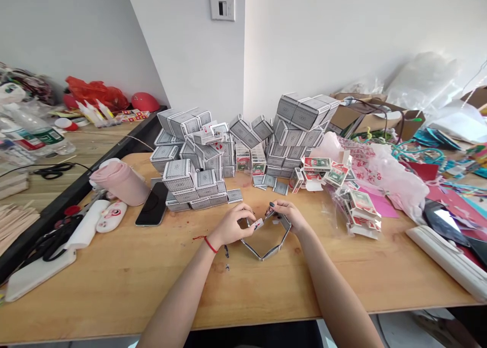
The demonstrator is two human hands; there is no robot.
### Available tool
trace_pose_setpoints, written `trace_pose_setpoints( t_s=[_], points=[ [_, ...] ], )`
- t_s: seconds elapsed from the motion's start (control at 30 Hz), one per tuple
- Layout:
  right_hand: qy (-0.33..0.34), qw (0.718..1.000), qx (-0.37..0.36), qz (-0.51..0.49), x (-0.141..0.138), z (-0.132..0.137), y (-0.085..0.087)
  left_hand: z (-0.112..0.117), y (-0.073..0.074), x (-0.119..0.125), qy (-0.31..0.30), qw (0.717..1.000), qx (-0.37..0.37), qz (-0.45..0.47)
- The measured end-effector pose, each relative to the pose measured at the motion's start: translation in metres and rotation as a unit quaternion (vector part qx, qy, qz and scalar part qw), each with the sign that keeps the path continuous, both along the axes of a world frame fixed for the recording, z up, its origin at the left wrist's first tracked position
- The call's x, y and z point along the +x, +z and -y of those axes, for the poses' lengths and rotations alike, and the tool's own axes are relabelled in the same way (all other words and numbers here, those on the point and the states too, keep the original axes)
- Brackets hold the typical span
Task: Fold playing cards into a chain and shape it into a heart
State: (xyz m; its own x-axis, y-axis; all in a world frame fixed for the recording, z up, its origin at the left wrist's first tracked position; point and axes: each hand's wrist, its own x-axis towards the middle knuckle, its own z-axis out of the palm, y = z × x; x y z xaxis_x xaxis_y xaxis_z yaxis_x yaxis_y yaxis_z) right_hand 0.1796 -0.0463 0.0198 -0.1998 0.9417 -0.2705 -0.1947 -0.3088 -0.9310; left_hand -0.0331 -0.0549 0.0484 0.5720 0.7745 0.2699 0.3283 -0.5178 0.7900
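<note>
My left hand [231, 225] pinches a playing card [258, 224] at one end of a linked chain of folded playing cards [271, 251]. The chain bends into an open ring with a point toward me. Its other side is gripped by my right hand [286, 213], fingers closed near the upper right. A small gap shows between the two ends. Just beyond my hands stand stacks of boxes folded from grey-backed playing cards, one stack at left [179, 175] and one at right [291, 137]. A few loose flat cards [280, 187] lie between them.
Left of the card stacks are a black phone [152, 206], a pink tumbler [119, 181] and scissors [53, 236]. Opened red-and-white card packs [361, 206] lie on the right. Plastic bags [380, 170] and a long white case [445, 259] are farther right.
</note>
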Motion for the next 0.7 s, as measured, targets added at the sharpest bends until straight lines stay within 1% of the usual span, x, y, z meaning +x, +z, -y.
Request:
trace_pose_setpoints(
  t_s=[0.13,0.33,0.53,0.7],
  points=[
    [0.001,1.000,0.012,0.018,0.0023,0.0002,0.0015,0.0002,0.0004,-0.0007,0.012,1.000,0.009,-0.007],
    [0.001,1.000,0.006,-0.003,0.0041,0.0015,0.0018,-0.0001,-0.0011,-0.0006,0.038,0.999,0.039,0.000],
    [0.000,1.000,0.024,-0.008,0.0035,0.0017,0.0012,0.0029,-0.0011,0.0012,0.023,0.998,0.048,-0.021],
    [0.000,0.998,0.068,0.017,0.0030,0.0024,0.0037,0.0050,-0.0014,0.0039,0.024,0.994,0.102,-0.044]
  ],
)
